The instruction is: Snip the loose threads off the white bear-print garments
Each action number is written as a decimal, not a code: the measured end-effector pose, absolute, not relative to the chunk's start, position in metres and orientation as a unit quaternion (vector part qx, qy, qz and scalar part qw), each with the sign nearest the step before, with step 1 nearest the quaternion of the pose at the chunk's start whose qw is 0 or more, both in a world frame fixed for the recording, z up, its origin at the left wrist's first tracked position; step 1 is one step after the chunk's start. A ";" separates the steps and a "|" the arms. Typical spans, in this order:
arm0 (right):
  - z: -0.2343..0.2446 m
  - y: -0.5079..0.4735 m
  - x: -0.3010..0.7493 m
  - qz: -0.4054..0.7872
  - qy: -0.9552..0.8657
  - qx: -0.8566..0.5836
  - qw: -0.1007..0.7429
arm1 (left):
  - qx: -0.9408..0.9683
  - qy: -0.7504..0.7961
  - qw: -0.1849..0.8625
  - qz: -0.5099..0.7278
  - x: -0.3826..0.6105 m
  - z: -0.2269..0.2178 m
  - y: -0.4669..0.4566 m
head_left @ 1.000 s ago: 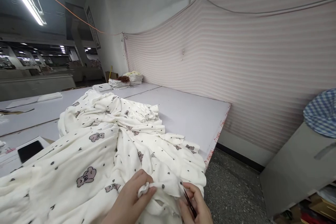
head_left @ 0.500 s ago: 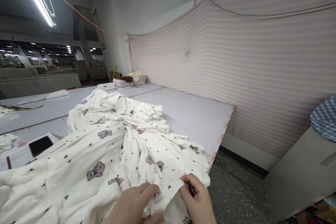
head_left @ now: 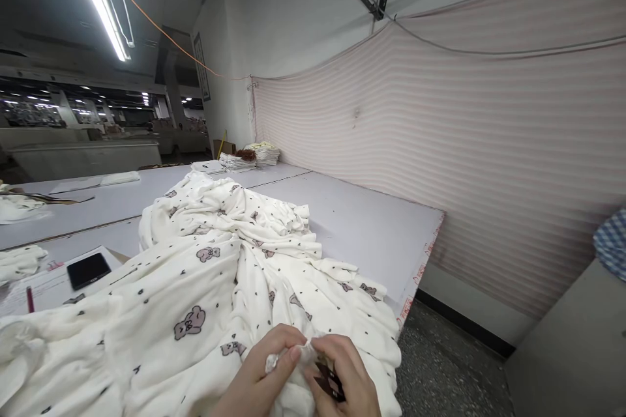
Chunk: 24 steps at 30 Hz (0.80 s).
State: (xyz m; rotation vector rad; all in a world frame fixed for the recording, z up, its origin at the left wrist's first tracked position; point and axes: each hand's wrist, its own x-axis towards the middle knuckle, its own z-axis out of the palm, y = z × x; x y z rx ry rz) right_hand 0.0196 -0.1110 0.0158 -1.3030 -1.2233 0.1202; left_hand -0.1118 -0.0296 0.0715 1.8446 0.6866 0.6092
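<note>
A white cloth (head_left: 195,287) printed with small bears and hearts lies bunched over the near part of a grey table (head_left: 362,228). My left hand (head_left: 261,374) pinches a fold of this cloth at the bottom centre. Right beside it, my right hand (head_left: 342,378) is closed on a small dark tool (head_left: 328,381), likely thread snips, pressed against the same fold. The two hands touch over the fabric edge.
A black phone (head_left: 89,270) and a red pen (head_left: 30,298) lie on papers at the left. Folded stacks (head_left: 249,156) sit at the table's far end. A striped curtain (head_left: 464,143) hangs behind. The floor (head_left: 450,371) drops off at the right, beside a grey cabinet (head_left: 572,352).
My hands have come together over the fold, the right hand now holding the tool against the cloth. The camera has tilted up and shifted slightly.
</note>
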 end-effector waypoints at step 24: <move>0.020 -0.106 0.030 0.182 -0.498 -0.605 0.594 | 0.676 0.358 0.578 0.283 -0.104 0.059 -0.025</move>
